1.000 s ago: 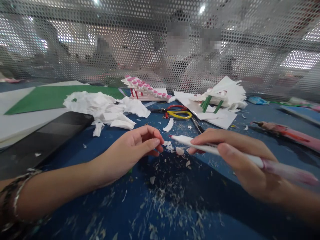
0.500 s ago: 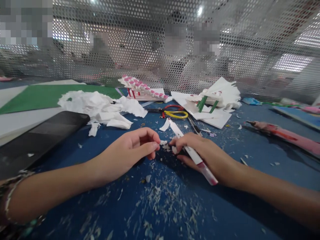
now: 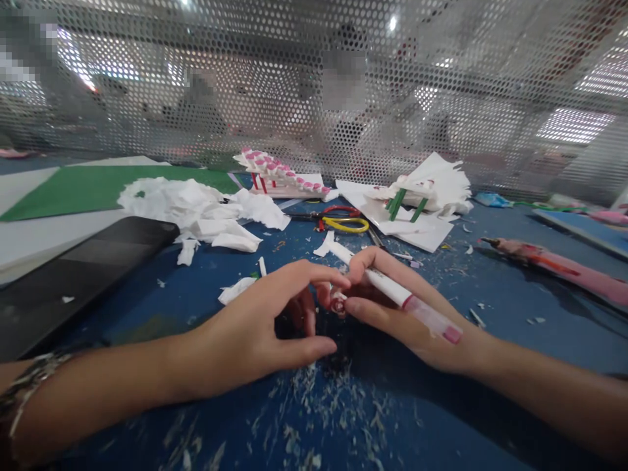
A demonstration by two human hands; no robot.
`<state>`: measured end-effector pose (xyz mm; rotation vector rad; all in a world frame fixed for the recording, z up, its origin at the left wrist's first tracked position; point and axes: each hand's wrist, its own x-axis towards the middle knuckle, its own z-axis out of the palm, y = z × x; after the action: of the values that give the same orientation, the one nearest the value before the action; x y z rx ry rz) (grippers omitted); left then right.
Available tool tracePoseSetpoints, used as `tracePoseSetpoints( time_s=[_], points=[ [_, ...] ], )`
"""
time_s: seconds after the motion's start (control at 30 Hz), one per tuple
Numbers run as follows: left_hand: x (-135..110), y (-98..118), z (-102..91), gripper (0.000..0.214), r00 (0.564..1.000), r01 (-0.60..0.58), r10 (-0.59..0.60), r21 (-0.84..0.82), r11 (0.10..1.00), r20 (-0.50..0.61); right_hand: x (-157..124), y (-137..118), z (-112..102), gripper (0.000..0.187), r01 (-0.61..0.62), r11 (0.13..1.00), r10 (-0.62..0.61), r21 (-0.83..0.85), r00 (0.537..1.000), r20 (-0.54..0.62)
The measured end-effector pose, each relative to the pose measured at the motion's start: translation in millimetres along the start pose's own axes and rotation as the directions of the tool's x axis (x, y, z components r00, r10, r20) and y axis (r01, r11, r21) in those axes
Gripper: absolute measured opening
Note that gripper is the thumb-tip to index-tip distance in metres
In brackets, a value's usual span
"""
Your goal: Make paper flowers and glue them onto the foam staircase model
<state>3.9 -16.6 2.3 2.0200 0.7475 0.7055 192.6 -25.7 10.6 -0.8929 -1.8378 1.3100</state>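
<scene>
My right hand (image 3: pixel 407 307) is closed, with a white marker (image 3: pixel 385 285) with a dark pink band and translucent end lying across it. At its thumb and fingertips is a small white-and-pink crumpled piece (image 3: pixel 338 301), perhaps paper. My left hand (image 3: pixel 284 314) arches beside it, thumb well apart from the curled fingers. Its index fingertip reaches over to the right fingertips, and I cannot tell whether it touches the small piece. Just behind the left hand lies a scrap of white tissue (image 3: pixel 237 290). Another white scrap (image 3: pixel 324 244) is by the marker's far end.
Crumpled tissue (image 3: pixel 171 206) and a black phone (image 3: pixel 93 275) lie left. Behind are yellow-and-red-handled scissors (image 3: pixel 346 224), a pink-topped paper model (image 3: pixel 284 173) and a green-legged one (image 3: pixel 422 190). A pink glue gun (image 3: pixel 564 261) lies right. Perforated metal (image 3: pixel 294 85) rises at the back.
My left hand has moved right and its thumb has spread from the fingers. My right hand has turned, swinging the marker's near end right and up. The pink-and-white piece now shows at the fingertips.
</scene>
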Motion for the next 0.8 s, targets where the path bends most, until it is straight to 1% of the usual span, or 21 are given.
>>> tracePoseSetpoints(
  time_s=[0.13,0.23,0.3,0.4,0.47,0.53,0.57,0.67,0.7,0.73,0.8],
  points=[
    [-2,1,-1.2,0.027,0.995,-0.097,0.101,0.213,0.972,-0.007,-2,-2,5,0.017,-0.030,0.990,0.020,0.138,0.997,0.072],
    [-2,1,-2.0,0.015,0.989,-0.145,0.151,0.301,0.943,0.002,-3,-1,7,0.019,-0.026,0.977,0.005,0.213,0.995,0.098],
    [-2,0,-1.9,0.009,0.985,-0.165,0.172,0.317,0.934,0.006,-4,-1,8,0.020,-0.022,0.975,-0.003,0.221,0.994,0.111],
    [0,0,-1.7,0.007,0.985,-0.160,0.170,0.302,0.940,-0.007,-5,-2,6,0.020,-0.003,0.991,-0.012,0.136,0.994,0.106],
    [0,0,-1.6,0.007,0.991,-0.125,0.135,0.280,0.952,-0.016,-5,-3,3,0.015,0.031,0.999,-0.033,0.043,0.998,0.047],
    [1,-1,-1.5,0.009,0.996,-0.083,0.091,0.267,0.960,-0.015,-3,-4,-3,0.011,0.065,0.998,-0.065,0.008,0.997,-0.035],
    [1,-1,-1.4,0.010,0.997,-0.064,0.070,0.266,0.962,-0.013,-2,-4,-6,0.014,0.072,0.997,-0.069,0.038,0.995,-0.078],
    [1,-3,-1.0,0.014,0.999,-0.013,0.022,0.264,0.964,-0.031,1,-4,-16,0.029,0.081,0.971,-0.038,0.226,0.981,-0.188],
    [1,-4,-1.0,0.016,0.999,0.004,0.007,0.258,0.966,-0.040,1,-4,-18,0.032,0.091,0.960,-0.031,0.264,0.974,-0.224],
    [2,-4,-1.1,0.016,0.999,0.018,-0.006,0.247,0.969,-0.050,2,-5,-20,0.035,0.101,0.956,-0.028,0.274,0.966,-0.258],
    [2,-6,-1.3,0.016,0.997,0.043,-0.030,0.220,0.975,-0.065,1,-6,-22,0.037,0.128,0.964,-0.057,0.234,0.955,-0.289]
  ],
)
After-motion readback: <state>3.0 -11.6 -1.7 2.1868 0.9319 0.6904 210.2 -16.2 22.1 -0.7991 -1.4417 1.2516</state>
